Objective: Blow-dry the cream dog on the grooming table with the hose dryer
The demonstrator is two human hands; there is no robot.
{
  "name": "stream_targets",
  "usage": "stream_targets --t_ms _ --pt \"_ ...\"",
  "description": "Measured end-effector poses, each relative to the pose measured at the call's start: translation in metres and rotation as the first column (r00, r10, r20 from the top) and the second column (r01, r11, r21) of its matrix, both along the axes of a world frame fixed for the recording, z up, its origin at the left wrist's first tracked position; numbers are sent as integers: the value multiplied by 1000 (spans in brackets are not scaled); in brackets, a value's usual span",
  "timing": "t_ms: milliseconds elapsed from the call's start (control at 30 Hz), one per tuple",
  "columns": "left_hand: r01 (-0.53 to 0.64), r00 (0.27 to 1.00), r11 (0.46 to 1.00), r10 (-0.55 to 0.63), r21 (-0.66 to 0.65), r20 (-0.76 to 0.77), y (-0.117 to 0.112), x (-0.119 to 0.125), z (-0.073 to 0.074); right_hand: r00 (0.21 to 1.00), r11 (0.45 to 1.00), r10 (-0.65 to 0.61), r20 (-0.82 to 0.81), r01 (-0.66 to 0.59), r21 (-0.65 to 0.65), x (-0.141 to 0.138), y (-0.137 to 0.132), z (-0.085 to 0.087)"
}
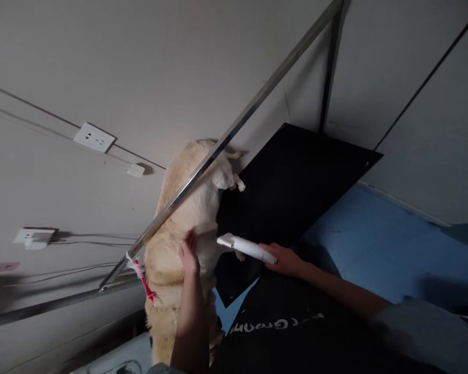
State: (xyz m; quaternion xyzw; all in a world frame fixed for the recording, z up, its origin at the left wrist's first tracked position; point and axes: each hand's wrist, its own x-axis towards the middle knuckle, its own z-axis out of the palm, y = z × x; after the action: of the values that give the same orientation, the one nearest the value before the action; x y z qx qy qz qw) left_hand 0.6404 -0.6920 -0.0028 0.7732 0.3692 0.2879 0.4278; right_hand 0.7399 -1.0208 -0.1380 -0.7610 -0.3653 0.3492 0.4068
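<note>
A cream-coloured dog (191,208) stands on a black table top (296,176), tethered by a red lead (146,288) to a metal bar (234,130). My left hand (189,254) rests on the dog's flank, fingers curled into the fur. My right hand (284,259) grips a white clipper (245,246), its head pointing at the dog's belly near the front leg. The view is strongly tilted.
A pale wall behind carries a socket (94,137) and a plug with cables (35,237). A metal upright (329,67) rises at the table's far corner. Blue floor (393,249) lies beyond the table. My dark apron with lettering (281,324) fills the bottom.
</note>
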Motion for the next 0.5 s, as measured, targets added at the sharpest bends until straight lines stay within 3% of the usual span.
stream_targets --t_ms 133,267,367,500 --pt "-51 997 994 56 -101 44 -4 -2 0 997 997 71 -4 -71 -10 -2 6 -7" --pt "-91 992 984 103 -151 73 -7 -5 0 1000 999 31 -6 -31 -17 -1 20 -19" --pt "-92 993 989 99 -118 58 -2 -9 2 998 998 56 0 -56 4 -4 36 -31" --pt "-88 996 996 88 -13 13 11 -13 2 998 999 -49 -27 50 16 -12 56 -46"
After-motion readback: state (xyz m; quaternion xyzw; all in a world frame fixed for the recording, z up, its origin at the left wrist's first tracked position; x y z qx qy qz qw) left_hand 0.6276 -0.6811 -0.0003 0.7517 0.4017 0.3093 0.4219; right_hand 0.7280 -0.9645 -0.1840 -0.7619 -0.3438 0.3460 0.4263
